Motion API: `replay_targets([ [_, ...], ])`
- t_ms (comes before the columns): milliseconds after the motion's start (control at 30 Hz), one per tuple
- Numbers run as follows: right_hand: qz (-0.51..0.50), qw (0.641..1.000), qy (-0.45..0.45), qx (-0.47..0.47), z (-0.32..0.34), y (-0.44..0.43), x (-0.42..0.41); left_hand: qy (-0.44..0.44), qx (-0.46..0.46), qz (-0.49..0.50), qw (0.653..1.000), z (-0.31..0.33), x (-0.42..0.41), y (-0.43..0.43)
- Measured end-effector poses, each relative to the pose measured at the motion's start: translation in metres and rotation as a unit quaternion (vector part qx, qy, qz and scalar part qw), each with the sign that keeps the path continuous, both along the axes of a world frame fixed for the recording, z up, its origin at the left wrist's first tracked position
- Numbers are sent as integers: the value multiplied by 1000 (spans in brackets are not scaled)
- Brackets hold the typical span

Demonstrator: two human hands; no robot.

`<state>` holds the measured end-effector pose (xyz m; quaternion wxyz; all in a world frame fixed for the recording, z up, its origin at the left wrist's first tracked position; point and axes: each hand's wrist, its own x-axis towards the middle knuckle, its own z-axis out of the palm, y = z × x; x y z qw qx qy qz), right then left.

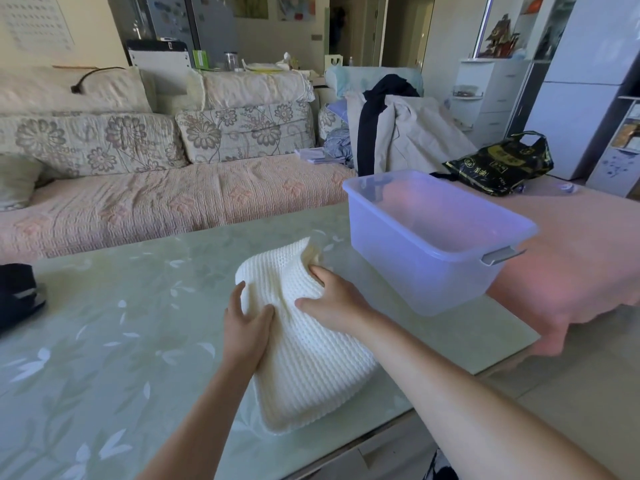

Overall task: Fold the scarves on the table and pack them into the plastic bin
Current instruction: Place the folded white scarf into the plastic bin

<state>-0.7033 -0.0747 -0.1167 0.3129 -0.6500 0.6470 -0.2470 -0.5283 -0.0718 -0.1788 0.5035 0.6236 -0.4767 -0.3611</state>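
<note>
Our left hand [247, 323] and right hand [337, 301] pinch the folded white scarf [304, 362] on the table [121, 306], its length running away from us; the plastic bin [415, 271] stands just right, nearer the right hand

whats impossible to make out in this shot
Head view: inside of the translucent bluish plastic bin, blurred by its cloudy walls.
Head view: dark object, cut off by the left frame edge.
Head view: fingertips of the right hand, buried in a fold of the white knitted scarf.
</note>
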Motion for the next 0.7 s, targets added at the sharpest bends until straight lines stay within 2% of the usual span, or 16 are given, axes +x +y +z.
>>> replay_targets([
  [100, 9, 997, 26, -71, 31, 4, -15, 46, -52, 5, 998, 28, -12, -6],
  [267, 9, 986, 32, -161, 103, -13, -54, 62, -143, 0, 988, 93, -43, -35],
  [367, -1, 971, 106, -213, 150, -31, -85, 52, -209, -13, 977, 139, -79, -57],
  [533, -37, 933, 259, -247, 205, -69, -151, 25, -237, -59, 969, 191, -155, -99],
  [700, -66, 923, 307, -223, 203, -106, -213, -18, -231, -99, 968, 204, -218, -134],
])
